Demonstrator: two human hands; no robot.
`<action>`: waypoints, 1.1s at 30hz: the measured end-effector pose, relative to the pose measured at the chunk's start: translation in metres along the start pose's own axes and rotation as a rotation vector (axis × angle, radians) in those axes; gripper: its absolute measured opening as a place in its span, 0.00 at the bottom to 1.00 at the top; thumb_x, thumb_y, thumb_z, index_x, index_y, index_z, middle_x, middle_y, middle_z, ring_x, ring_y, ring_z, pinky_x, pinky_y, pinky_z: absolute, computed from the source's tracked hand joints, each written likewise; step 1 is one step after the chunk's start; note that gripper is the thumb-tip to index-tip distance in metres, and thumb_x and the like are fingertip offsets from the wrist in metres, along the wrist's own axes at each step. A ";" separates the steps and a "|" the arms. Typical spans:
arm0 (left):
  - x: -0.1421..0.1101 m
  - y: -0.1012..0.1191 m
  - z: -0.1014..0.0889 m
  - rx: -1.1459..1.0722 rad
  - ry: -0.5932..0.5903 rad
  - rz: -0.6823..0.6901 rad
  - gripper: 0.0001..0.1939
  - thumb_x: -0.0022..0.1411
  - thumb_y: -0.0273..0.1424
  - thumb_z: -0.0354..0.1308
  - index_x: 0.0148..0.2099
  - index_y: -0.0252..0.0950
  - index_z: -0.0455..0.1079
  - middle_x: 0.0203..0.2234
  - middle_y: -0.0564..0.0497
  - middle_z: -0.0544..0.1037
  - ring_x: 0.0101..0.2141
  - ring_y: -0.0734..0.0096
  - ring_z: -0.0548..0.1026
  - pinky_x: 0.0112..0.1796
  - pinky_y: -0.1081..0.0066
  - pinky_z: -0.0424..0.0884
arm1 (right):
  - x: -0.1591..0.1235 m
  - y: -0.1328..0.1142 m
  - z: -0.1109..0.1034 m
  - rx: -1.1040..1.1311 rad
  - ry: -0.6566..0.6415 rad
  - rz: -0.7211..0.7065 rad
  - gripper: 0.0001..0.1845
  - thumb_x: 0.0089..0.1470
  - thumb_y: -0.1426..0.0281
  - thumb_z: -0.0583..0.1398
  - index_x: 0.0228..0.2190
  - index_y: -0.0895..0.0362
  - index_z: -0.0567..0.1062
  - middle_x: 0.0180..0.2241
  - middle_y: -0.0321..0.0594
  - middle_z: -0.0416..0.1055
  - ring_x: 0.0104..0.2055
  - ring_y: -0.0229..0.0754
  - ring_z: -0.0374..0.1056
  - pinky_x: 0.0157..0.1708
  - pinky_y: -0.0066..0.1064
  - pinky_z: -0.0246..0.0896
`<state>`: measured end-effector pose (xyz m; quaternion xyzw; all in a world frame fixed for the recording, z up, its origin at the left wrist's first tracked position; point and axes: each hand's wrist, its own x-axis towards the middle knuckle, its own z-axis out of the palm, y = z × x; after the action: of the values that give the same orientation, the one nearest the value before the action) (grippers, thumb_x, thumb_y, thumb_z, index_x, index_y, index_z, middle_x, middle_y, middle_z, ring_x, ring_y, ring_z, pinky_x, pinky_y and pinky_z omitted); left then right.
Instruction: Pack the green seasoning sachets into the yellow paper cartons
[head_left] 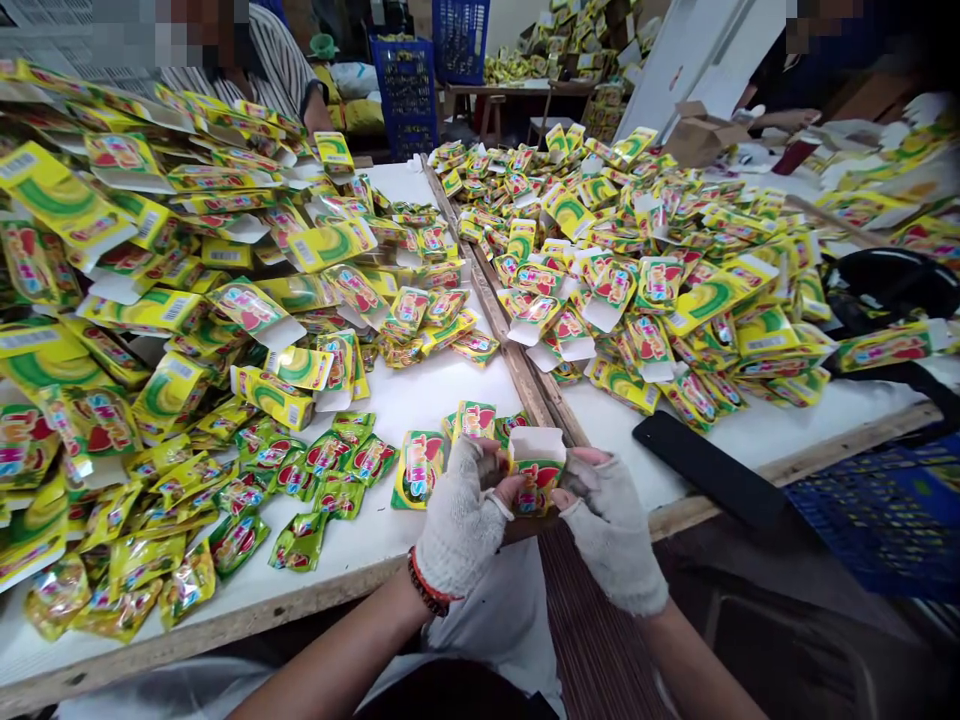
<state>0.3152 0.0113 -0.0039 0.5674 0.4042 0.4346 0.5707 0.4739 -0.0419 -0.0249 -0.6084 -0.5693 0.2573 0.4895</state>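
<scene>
Both my hands wear white fingerless gloves and meet over the near table edge. My left hand [463,520] and my right hand [609,520] grip a small yellow-green carton [535,470] between them, its white top flap standing open. A few candy sachets [421,468] lie just behind my left hand. Loose green-yellow sachets [225,500] are heaped to the left.
Piles of open cartons [150,250] cover the left white table [405,400]; more cartons [645,280] cover the right table. A wooden strip [510,340] divides them. A black flat object [705,468] lies at the right edge. Blue crates [892,520] stand right. Other people sit at the back.
</scene>
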 end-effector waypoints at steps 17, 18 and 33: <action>0.011 0.016 -0.021 0.147 -0.024 0.084 0.19 0.60 0.29 0.56 0.54 0.38 0.62 0.40 0.47 0.76 0.39 0.67 0.76 0.41 0.67 0.73 | 0.055 -0.024 -0.010 -0.098 -0.200 -0.165 0.14 0.54 0.71 0.59 0.44 0.54 0.72 0.38 0.41 0.76 0.38 0.41 0.74 0.41 0.32 0.72; 0.010 0.014 -0.023 0.255 -0.048 0.125 0.14 0.61 0.28 0.55 0.50 0.38 0.66 0.38 0.48 0.77 0.38 0.67 0.76 0.41 0.67 0.73 | 0.054 -0.022 -0.010 -0.109 -0.212 -0.179 0.16 0.54 0.72 0.58 0.46 0.55 0.71 0.39 0.41 0.76 0.39 0.41 0.74 0.42 0.32 0.72; -0.001 0.032 -0.028 0.568 -0.138 0.149 0.09 0.65 0.34 0.53 0.38 0.38 0.73 0.28 0.53 0.77 0.30 0.74 0.75 0.32 0.75 0.69 | 0.044 -0.028 -0.013 -0.171 -0.319 -0.208 0.08 0.56 0.69 0.59 0.38 0.55 0.76 0.36 0.41 0.77 0.38 0.40 0.73 0.40 0.31 0.71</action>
<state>0.2869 0.0184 0.0273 0.7608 0.4269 0.3052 0.3818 0.4830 -0.0079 0.0156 -0.5374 -0.7189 0.2492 0.3638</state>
